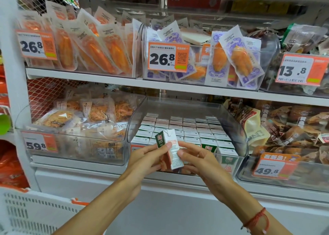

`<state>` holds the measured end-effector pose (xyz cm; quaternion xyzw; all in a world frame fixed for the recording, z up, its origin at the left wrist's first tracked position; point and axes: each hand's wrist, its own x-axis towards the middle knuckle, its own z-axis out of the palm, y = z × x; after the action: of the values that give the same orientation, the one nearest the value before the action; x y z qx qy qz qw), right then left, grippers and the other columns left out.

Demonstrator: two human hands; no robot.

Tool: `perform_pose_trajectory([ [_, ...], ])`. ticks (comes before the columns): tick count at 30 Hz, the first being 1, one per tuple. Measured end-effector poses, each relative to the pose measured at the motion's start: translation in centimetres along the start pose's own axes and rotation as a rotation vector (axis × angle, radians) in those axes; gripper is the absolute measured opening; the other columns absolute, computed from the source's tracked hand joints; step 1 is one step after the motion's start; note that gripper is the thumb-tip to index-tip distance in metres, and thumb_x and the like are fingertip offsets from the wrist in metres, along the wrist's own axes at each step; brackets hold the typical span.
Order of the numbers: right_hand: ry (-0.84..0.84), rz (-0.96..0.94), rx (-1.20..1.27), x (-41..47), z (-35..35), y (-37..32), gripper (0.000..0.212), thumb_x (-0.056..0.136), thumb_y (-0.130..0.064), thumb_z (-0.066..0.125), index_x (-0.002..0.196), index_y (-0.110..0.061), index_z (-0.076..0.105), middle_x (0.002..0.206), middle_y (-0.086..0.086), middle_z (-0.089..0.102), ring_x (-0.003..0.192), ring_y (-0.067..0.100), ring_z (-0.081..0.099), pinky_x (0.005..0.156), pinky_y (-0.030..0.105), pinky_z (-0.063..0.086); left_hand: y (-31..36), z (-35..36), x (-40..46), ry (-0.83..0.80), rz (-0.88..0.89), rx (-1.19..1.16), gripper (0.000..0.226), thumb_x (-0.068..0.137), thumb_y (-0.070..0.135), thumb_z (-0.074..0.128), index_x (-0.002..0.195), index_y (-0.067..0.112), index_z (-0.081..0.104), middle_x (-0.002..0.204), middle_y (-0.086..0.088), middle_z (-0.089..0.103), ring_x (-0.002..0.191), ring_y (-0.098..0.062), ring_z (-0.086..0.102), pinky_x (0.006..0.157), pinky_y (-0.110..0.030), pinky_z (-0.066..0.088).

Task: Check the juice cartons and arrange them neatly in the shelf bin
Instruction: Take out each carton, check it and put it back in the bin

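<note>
The white metal store shelving shows two shelf levels, each carrying three clear bins. On the lower level, the middle clear plastic shelf bin holds small white-topped juice cartons with green sides packed upright in about six columns and some seven rows (the far rows blur, so the count is rough). They fill the bin nearly wall to wall, with open room only at the front left corner.

One small juice carton in green, white and orange is held tilted just in front of that bin's low front edge. The left hand grips its left side, thumb laid across the printed face; the right hand pinches its right edge with curled fingers. "100%" reads on its green side; the smaller print is too fine to read.

Five orange price tags are readable: "26.8", "26.8", "13.8", "59.8" and "49.8".
</note>
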<state>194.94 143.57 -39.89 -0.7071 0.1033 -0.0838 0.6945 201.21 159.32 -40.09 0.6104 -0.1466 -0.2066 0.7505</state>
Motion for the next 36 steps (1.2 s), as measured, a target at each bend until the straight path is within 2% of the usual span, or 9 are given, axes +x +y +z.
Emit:
perform_pose_trajectory([
  [4, -0.147, 0.067, -0.099, -0.3, 0.3, 0.0, 0.027, 0.095, -0.032, 0.058, 0.12, -0.024, 0.065, 0.114, -0.001, 0.072, 0.111, 0.013, 0.065, 0.103, 0.033, 0.047, -0.1, 0.0, 0.1, -0.013, 0.025, 0.008, 0.039, 0.083, 0.038, 0.069, 0.116, 0.018, 0.068, 0.101, 0.002, 0.076, 0.095, -0.01, 0.072, 0.082, -0.021, 0.057],
  [8, -0.223, 0.014, -0.157, -0.7, 0.3, 0.1, 0.019, 0.098, -0.029, 0.053, 0.114, -0.03, 0.064, 0.112, -0.008, 0.073, 0.11, 0.007, 0.065, 0.102, 0.028, 0.046, -0.3, 0.0, 0.1, -0.022, 0.057, 0.019, 0.041, 0.08, 0.039, 0.071, 0.117, 0.02, 0.068, 0.102, 0.005, 0.076, 0.094, -0.007, 0.071, 0.071, -0.015, 0.055],
  [13, -0.084, -0.093, -0.211, -0.7, 0.3, 0.4, 0.033, 0.092, -0.032, 0.063, 0.124, -0.026, 0.064, 0.106, -0.004, 0.073, 0.098, 0.009, 0.069, 0.09, 0.024, 0.054, -0.4, 0.0, 0.5, 0.106, 0.148, 0.102, 0.032, 0.081, 0.034, 0.074, 0.112, 0.03, 0.065, 0.102, 0.009, 0.074, 0.096, -0.008, 0.07, 0.078, -0.023, 0.058],
  [17, 0.15, -0.19, -0.415, -0.3, 0.7, 0.8, 0.051, 0.077, -0.031, 0.08, 0.124, -0.024, 0.062, 0.102, -0.005, 0.067, 0.089, 0.01, 0.065, 0.081, 0.03, 0.058, -0.7, 0.2, 0.4, 0.082, 0.172, 0.18, 0.022, 0.084, 0.027, 0.073, 0.106, 0.032, 0.07, 0.094, 0.01, 0.076, 0.09, -0.008, 0.072, 0.065, -0.017, 0.056],
  [22, 0.244, -0.352, -0.614, -0.1, 1.0, 0.9, 0.056, 0.065, -0.04, 0.087, 0.11, -0.035, 0.054, 0.1, -0.015, 0.058, 0.086, 0.002, 0.059, 0.065, 0.01, 0.051, -0.6, -0.1, 0.5, 0.044, 0.101, 0.057, 0.012, 0.086, 0.028, 0.072, 0.097, 0.031, 0.069, 0.084, 0.007, 0.077, 0.082, -0.008, 0.073, 0.063, -0.017, 0.057],
  [25, 0.181, -0.278, -0.424, 0.2, 0.7, 0.5, 0.034, 0.075, -0.037, 0.081, 0.103, -0.03, 0.063, 0.086, -0.009, 0.066, 0.08, 0.011, 0.064, 0.067, 0.027, 0.059, -0.3, -0.5, 0.5, -0.002, 0.089, 0.034, 0.016, 0.09, 0.025, 0.067, 0.106, 0.027, 0.069, 0.092, 0.006, 0.077, 0.088, -0.009, 0.073, 0.07, -0.018, 0.058],
  [28, 0.148, -0.202, -0.216, 0.4, 0.1, 0.0, 0.01, 0.086, -0.038, 0.068, 0.094, -0.032, 0.071, 0.082, -0.015, 0.072, 0.08, 0.001, 0.067, 0.062, 0.021, 0.057, -0.1, -0.7, 0.5, -0.031, 0.095, 0.018, 0.016, 0.09, 0.024, 0.066, 0.107, 0.025, 0.068, 0.095, 0.004, 0.077, 0.09, -0.01, 0.073, 0.07, -0.019, 0.058],
  [32, 0.101, -0.124, -0.107, 0.4, 0.0, 0.1, 0.019, 0.094, -0.036, 0.058, 0.099, -0.025, 0.073, 0.088, -0.009, 0.075, 0.078, -0.001, 0.069, 0.059, 0.01, 0.05, 0.0, -0.3, 0.4, -0.081, 0.112, 0.066, 0.014, 0.09, 0.022, 0.066, 0.103, 0.029, 0.066, 0.095, 0.006, 0.077, 0.089, -0.008, 0.073, 0.067, -0.017, 0.056],
  [36, -0.031, -0.045, -0.08, 0.0, -0.2, -0.4, 0.028, 0.099, -0.035, 0.049, 0.092, -0.021, 0.073, 0.086, -0.001, 0.077, 0.079, 0.009, 0.073, 0.062, 0.012, 0.052, -0.1, -0.2, 0.5, -0.11, 0.105, 0.093, 0.013, 0.092, 0.021, 0.065, 0.1, 0.03, 0.066, 0.094, 0.007, 0.077, 0.089, -0.007, 0.072, 0.066, -0.017, 0.056],
])
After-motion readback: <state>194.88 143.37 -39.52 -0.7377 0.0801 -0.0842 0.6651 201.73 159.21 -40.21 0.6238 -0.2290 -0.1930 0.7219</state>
